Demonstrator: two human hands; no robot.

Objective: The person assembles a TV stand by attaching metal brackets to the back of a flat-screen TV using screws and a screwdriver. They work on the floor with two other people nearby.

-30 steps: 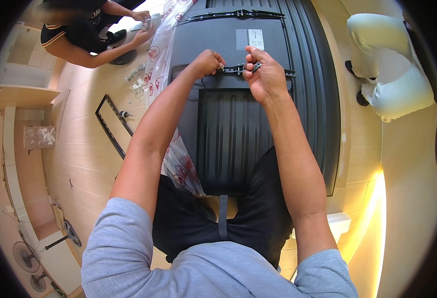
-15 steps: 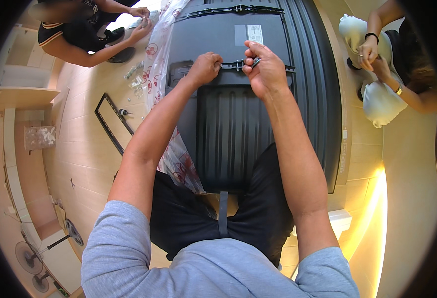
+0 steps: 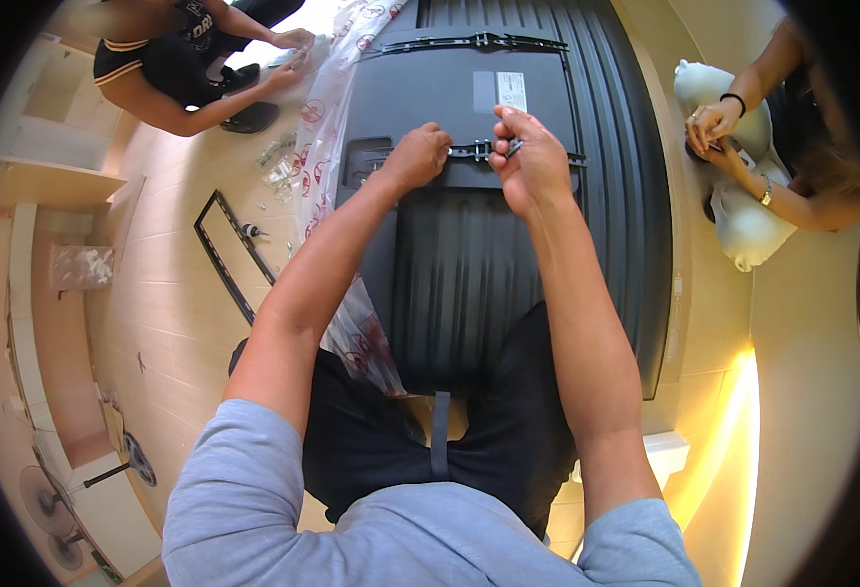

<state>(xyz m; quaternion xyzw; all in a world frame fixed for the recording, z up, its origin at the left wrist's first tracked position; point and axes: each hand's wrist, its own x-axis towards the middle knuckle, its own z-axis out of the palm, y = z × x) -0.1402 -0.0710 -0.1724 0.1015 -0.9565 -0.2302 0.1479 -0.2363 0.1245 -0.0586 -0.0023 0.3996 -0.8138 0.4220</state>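
Observation:
A big black TV (image 3: 469, 245) lies back side up in front of me, ribbed in its lower part, with a white label (image 3: 511, 90). Two black metal bracket strips cross it: a far strip (image 3: 450, 42) and a near strip (image 3: 471, 152). At the left part of the near strip, my left hand (image 3: 418, 158) is closed, fingertips bunched against it; what they pinch is hidden. My right hand (image 3: 533, 161) is curled at the right part of the same strip, gripping a small dark metal piece (image 3: 515, 149) whose kind I cannot make out.
Printed clear plastic wrap (image 3: 317, 186) runs along the TV's left edge. On the floor to the left lie a black frame (image 3: 223, 249), a screwdriver-like tool (image 3: 253, 231) and small plastic bags (image 3: 278, 171). Two people crouch at far left and right, their hands busy.
The whole view has shifted slightly, so the TV sits lower in the picture. Both my hands keep nearly the same places on the near strip. The person at right has moved their hands slightly.

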